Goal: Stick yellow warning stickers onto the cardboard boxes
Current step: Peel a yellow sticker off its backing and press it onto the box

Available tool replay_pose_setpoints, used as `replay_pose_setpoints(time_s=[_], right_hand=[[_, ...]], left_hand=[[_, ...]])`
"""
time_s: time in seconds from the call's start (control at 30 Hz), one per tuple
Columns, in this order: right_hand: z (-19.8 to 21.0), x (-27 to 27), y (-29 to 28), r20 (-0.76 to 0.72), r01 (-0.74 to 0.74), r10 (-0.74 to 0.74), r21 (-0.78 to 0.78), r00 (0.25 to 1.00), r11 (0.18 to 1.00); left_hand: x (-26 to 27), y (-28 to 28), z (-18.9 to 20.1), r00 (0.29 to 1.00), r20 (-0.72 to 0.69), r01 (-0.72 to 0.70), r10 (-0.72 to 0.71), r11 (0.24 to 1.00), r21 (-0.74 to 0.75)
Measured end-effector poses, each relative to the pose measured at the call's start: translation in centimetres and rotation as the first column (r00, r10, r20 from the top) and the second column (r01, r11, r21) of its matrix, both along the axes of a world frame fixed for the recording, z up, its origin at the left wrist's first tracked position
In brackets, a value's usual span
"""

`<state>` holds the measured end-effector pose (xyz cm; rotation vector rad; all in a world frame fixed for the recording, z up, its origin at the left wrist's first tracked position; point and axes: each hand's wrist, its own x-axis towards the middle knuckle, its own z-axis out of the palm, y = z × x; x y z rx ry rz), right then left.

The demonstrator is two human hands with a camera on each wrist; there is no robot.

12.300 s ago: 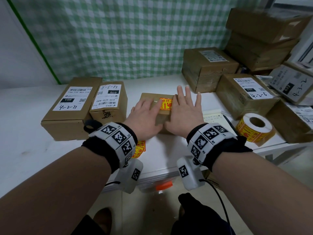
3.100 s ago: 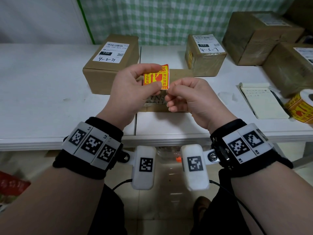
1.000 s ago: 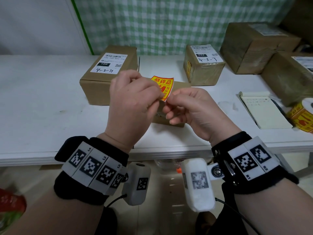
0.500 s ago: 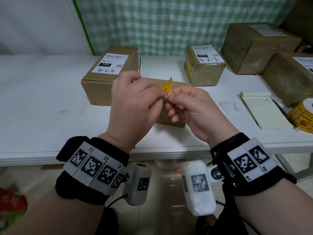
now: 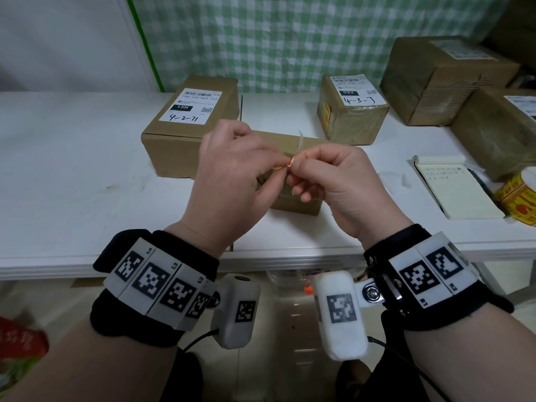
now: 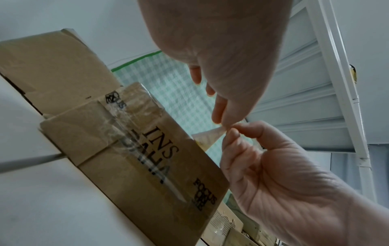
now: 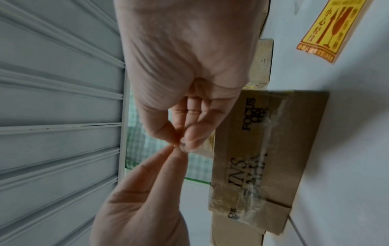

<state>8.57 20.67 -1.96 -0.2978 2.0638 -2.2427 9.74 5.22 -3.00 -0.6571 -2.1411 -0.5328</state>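
A white bench (image 5: 72, 158) runs across the room in front of a green-checked cloth (image 5: 261, 39) hung on the wall, with a plain white wall (image 5: 63, 39) at ten o'clock. At eleven o'clock on the bench lies a cardboard box (image 5: 174, 152) with a white shipping label marked 4-2-71.

The left hand (image 5: 229, 181) is raised above the bench edge at centre, its back toward the head camera, thumb and forefinger pinching one edge of the yellow warning sticker (image 5: 290, 163). The right hand (image 5: 339, 184) meets it fingertip to fingertip, thumb and forefinger pinching the same small piece, the other fingers curled in. Only a sliver of orange and white shows between the fingertips; a pale strip (image 5: 300, 143), backing or sticker I cannot tell, stands up just above them. The left wrist view shows the sheet (image 6: 207, 135) fanning out from the pinch.

Directly behind the hands, and partly hidden by them, sits a low taped box (image 6: 134, 154) printed with dark lettering. At one o'clock stands a smaller box (image 5: 352, 117) marked 4-3-7, then two larger boxes (image 5: 435, 79) at two o'clock. At three o'clock lie an open notepad (image 5: 455, 192) and, at the frame edge, a roll of yellow stickers (image 5: 519, 195). A loose yellow sticker (image 7: 328, 26) lies flat on the bench in the right wrist view.
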Motion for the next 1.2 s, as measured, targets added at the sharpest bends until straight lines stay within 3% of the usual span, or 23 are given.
replay_pose_setpoints(time_s=[0.37, 0.5, 0.67, 1.2], right_hand=[[0.7, 0.1, 0.1, 0.077, 0.011, -0.008, -0.028, 0.997, 1.000], [0.7, -0.1, 0.2, 0.076, 0.059, -0.057, -0.023, 0.995, 0.998], [0.5, 0.1, 0.1, 0.075, 0.006, -0.007, 0.018, 0.997, 1.000], [0.9, 0.0, 0.5, 0.099, 0.017, -0.016, -0.009, 0.995, 1.000]], left_hand=[[0.0, 0.0, 0.0, 0.995, -0.091, 0.030, -0.029, 0.999, 0.016], [0.1, -0.2, -0.1, 0.999, -0.026, 0.021, -0.020, 0.999, 0.033], [0.3, 0.2, -0.1, 0.996, 0.067, 0.054, -0.058, 0.997, 0.058], [0.1, 0.1, -0.2, 0.995, 0.009, 0.096, -0.099, 0.984, 0.148]])
